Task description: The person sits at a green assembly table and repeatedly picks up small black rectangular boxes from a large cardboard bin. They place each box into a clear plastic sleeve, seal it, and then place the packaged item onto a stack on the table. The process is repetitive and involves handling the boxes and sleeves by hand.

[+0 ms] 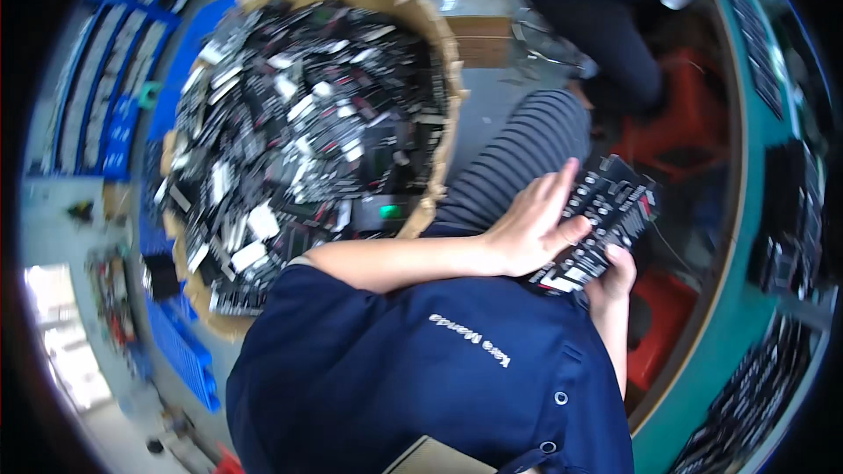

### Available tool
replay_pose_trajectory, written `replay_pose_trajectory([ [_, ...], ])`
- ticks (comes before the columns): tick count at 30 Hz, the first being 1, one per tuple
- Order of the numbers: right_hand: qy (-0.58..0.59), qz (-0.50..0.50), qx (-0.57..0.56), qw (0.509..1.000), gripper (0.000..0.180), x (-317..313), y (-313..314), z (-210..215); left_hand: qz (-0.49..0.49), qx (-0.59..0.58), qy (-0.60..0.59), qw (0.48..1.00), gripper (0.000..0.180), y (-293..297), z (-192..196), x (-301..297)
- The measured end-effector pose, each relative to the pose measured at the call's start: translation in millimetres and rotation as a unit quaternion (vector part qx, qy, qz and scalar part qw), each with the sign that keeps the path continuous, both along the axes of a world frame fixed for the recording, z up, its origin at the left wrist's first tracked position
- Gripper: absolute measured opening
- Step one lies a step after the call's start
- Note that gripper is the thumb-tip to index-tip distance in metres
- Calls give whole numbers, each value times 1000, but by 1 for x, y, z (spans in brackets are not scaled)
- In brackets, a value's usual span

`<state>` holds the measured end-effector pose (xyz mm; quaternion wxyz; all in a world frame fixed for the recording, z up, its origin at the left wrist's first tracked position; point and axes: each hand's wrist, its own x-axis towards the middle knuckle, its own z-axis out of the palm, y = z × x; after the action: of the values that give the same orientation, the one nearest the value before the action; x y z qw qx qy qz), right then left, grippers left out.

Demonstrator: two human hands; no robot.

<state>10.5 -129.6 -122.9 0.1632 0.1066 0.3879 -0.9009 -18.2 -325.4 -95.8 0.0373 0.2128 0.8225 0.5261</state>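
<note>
A flat black printed piece (606,219) with white and red markings and cut-out edges is held tilted above my lap. It looks like card packaging, perhaps several pieces stacked; I cannot tell. My right hand (612,278) grips its lower right edge, the thumb on its face. Against its left side rests my left hand (529,230), fingers stretched out and the thumb touching the printed face. A large cardboard bin (450,79) to my left is heaped with small black and white flat pieces (307,123).
To my right runs a green-topped workbench (762,154) bearing stacks of black pieces (746,395). Red stools (680,105) stand beneath its edge. Another person (606,17) sits at the far right. Cardboard boxes (474,35) lie ahead; blue racks (114,79) stand far left.
</note>
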Motion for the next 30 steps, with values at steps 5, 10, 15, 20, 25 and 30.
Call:
replay_pose_trajectory([
  [5,23,29,-57,998,88,-8,6,-14,152,-60,142,976,49,-86,32,-24],
  [10,-31,-49,-160,985,66,-6,27,-26,182,-308,-59,932,78,-290,-28,-26],
  [15,-34,-99,-198,975,63,2,41,-35,67,-606,-194,768,116,-352,-107,57],
  [20,-45,-117,-167,978,56,11,38,-34,148,-550,-50,820,53,-366,-97,49],
  [25,-57,-76,-180,979,55,11,21,-30,50,-577,25,815,56,-374,-39,43],
  [30,-61,-86,-147,984,59,12,4,-24,-128,-672,-83,725,99,-386,-36,80],
])
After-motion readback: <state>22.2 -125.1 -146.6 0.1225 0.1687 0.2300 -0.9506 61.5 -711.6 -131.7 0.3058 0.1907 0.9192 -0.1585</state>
